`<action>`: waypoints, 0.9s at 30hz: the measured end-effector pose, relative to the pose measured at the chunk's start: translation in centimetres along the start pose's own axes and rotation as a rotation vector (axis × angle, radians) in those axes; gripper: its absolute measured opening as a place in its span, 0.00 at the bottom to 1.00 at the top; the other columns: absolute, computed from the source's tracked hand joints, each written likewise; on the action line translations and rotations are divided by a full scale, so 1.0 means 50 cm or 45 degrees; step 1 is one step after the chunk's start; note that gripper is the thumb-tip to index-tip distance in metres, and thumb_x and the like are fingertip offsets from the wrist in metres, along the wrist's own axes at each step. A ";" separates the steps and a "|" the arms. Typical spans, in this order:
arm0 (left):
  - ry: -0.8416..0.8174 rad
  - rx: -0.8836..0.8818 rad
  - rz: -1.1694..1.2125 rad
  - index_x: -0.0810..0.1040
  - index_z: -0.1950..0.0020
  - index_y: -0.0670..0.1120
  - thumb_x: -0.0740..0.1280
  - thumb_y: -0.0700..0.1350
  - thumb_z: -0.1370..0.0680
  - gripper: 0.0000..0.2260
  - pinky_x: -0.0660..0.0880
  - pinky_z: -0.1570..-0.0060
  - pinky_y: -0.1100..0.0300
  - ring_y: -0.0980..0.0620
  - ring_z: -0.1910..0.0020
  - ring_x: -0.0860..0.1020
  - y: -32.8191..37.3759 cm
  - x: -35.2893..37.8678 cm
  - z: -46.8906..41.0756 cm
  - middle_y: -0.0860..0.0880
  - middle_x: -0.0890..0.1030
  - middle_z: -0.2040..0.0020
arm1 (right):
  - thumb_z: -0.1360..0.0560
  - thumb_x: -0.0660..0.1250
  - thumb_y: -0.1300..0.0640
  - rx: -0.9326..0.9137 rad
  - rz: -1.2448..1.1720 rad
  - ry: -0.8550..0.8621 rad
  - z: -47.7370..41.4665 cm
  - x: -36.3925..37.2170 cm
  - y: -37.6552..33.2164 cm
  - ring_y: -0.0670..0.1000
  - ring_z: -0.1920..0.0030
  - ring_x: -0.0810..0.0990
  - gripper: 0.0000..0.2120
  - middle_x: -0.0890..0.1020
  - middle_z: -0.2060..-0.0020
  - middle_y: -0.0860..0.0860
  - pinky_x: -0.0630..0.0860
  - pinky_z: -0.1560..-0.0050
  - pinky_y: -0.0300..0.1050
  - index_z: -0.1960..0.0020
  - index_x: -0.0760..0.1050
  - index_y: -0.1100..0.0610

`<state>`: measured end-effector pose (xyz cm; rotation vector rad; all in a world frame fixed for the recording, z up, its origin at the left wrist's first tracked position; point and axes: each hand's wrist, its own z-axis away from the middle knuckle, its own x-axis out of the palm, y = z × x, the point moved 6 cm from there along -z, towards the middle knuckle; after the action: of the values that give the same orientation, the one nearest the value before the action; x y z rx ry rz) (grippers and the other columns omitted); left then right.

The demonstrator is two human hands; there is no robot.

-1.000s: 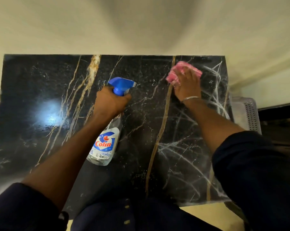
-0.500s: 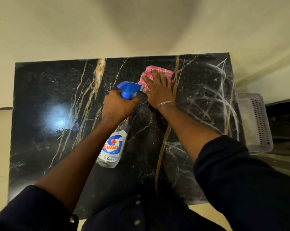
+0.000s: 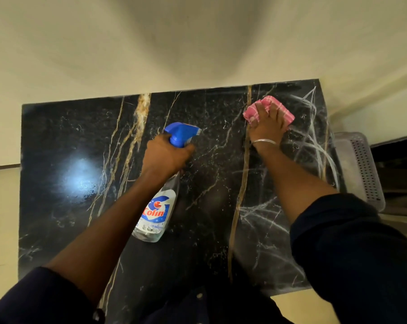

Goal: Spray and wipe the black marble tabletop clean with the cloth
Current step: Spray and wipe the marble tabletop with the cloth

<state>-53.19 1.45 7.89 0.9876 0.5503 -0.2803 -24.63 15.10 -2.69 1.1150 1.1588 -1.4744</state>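
Note:
The black marble tabletop with gold and white veins fills the middle of the head view. My left hand grips the neck of a clear Colin spray bottle with a blue trigger head, held above the table's centre with its nozzle pointing right. My right hand presses a pink checked cloth flat on the marble near the far right edge, fingers spread over it. A metal bangle circles that wrist. White smeared streaks cover the right part of the surface.
A pale perforated plastic basket stands against the table's right side. A cream wall rises directly behind the far edge. A bright light reflection glares on the left part of the marble.
My right hand slid the cloth left toward the spray bottle, then back right to the far right area. My left hand kept its grip on the bottle at the centre.

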 end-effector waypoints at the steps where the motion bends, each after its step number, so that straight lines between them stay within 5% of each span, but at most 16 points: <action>1: 0.005 -0.015 0.004 0.77 0.38 0.43 0.72 0.49 0.26 0.19 0.82 0.58 0.55 0.50 0.62 0.83 0.001 0.006 -0.001 0.47 0.83 0.59 | 0.21 0.58 0.51 0.040 -0.024 0.002 0.010 0.001 -0.021 0.62 0.23 0.53 0.26 0.57 0.22 0.55 0.49 0.25 0.65 0.24 0.60 0.44; 7: 0.027 -0.100 0.005 0.75 0.37 0.44 0.72 0.49 0.26 0.19 0.82 0.54 0.53 0.50 0.59 0.83 0.021 0.058 0.003 0.46 0.83 0.54 | 0.22 0.60 0.49 -0.473 0.026 -0.056 0.022 0.003 -0.157 0.62 0.23 0.55 0.27 0.59 0.23 0.55 0.51 0.25 0.65 0.24 0.60 0.44; 12: 0.022 -0.099 0.016 0.77 0.41 0.44 0.72 0.49 0.26 0.16 0.83 0.53 0.50 0.49 0.60 0.83 0.056 0.105 0.000 0.46 0.83 0.56 | 0.20 0.58 0.46 -0.701 0.121 -0.058 -0.009 -0.011 -0.097 0.60 0.23 0.55 0.27 0.58 0.22 0.53 0.51 0.24 0.61 0.22 0.57 0.44; 21: 0.042 -0.076 0.038 0.77 0.49 0.46 0.73 0.48 0.27 0.11 0.75 0.65 0.65 0.56 0.65 0.79 0.101 0.150 -0.007 0.52 0.80 0.62 | 0.24 0.50 0.46 -0.238 0.148 -0.023 -0.197 -0.075 0.223 0.62 0.25 0.61 0.29 0.63 0.24 0.56 0.59 0.27 0.64 0.23 0.58 0.47; 27: 0.062 -0.055 0.032 0.76 0.57 0.49 0.73 0.48 0.27 0.07 0.73 0.66 0.65 0.57 0.68 0.78 0.103 0.156 -0.007 0.52 0.79 0.65 | 0.22 0.57 0.49 0.161 0.025 0.040 -0.173 -0.063 0.161 0.65 0.24 0.56 0.29 0.58 0.23 0.60 0.50 0.26 0.67 0.22 0.57 0.50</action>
<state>-44.45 4.66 7.06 0.9605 0.5855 -0.2218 -15.31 22.95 -2.03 1.2364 1.0854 -1.5376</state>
